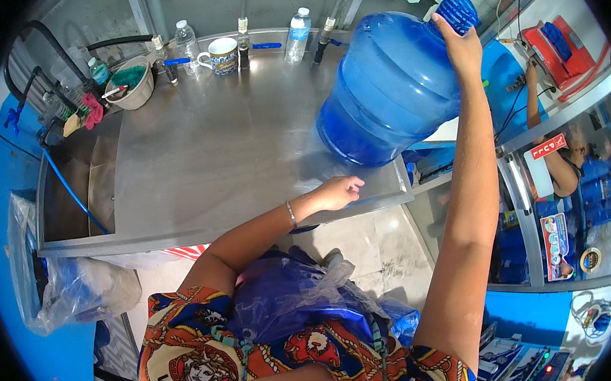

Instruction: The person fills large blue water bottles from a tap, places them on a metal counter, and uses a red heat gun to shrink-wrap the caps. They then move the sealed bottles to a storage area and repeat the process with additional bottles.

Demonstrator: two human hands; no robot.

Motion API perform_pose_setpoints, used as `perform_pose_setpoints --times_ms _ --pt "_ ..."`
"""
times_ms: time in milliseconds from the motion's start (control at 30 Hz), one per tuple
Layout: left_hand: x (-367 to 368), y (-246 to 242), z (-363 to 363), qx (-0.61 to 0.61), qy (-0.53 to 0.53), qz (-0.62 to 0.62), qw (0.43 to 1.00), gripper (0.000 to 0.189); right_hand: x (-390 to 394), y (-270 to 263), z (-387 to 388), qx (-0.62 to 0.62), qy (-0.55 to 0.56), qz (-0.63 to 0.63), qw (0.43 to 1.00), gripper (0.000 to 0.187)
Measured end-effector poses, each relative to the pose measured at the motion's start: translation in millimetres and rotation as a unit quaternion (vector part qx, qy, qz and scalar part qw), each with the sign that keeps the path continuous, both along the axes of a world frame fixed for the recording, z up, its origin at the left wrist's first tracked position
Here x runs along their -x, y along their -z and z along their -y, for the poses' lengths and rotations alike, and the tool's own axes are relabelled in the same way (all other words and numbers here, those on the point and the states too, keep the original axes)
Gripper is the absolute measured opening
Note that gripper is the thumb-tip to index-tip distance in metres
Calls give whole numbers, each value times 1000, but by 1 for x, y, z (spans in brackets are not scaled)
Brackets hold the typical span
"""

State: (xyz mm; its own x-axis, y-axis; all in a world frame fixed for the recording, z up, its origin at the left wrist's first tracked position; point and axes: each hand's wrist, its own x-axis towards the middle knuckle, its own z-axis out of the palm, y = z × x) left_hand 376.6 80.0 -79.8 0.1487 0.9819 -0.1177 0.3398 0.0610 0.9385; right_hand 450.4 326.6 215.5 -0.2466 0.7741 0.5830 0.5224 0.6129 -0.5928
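A large blue water jug point(398, 85) leans at the right end of the stainless steel counter point(223, 147), its neck raised to the upper right. My right hand point(461, 47) grips that neck just beneath a blue printed plastic cap seal point(457, 12). Some water seems to lie in the jug's lower part. In front of the jug's base, my left hand point(340, 192) hovers over the counter's near edge. Its fingers are loosely bent, with nothing between them and a gap to the jug.
Along the counter's back stand clear bottles point(297, 36), a patterned mug point(222, 56) and valves with blue levers point(267, 45). A basket point(135, 85) holds a green scrubber. At left is a sink basin point(80, 185) with a blue hose point(69, 184). A glass door point(518, 189) stands right.
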Motion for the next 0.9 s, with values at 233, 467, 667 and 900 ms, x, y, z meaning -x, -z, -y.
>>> perform_pose_setpoints --times_ms 233,467,667,900 --pt "-33 6 -32 -4 -23 16 1000 39 -12 2 11 -21 -78 -5 997 68" --pt "-82 -15 -42 -2 -73 87 994 36 -42 4 -25 68 -305 18 950 48" --pt "-101 -99 -26 -176 -207 129 954 28 -57 9 -34 -7 -341 55 938 44" --pt "-68 -188 -29 -347 -349 -47 869 24 -62 16 -42 51 -434 -49 898 55"
